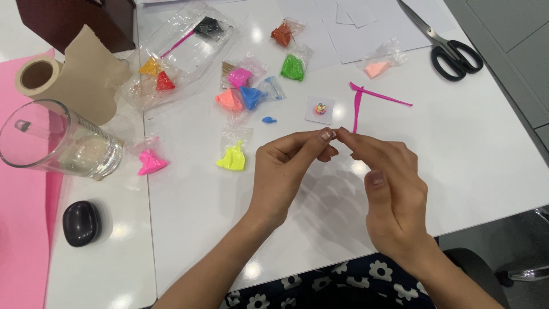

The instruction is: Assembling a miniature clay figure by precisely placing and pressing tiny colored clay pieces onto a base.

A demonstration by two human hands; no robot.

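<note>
left hand (286,166) | right hand (389,183) | raised, fingertips pinched together; held object too small to tell

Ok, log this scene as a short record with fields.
Surface: white table
Left hand: raised, fingertips meeting the right hand's
Right hand: raised, pinching; anything held is too small to tell
Beyond hands: pink tools, small card with a multicoloured bit
Clay bags: yellow, blue, green
Left: glass, tape roll, black pebble
Top right: scissors
</note>
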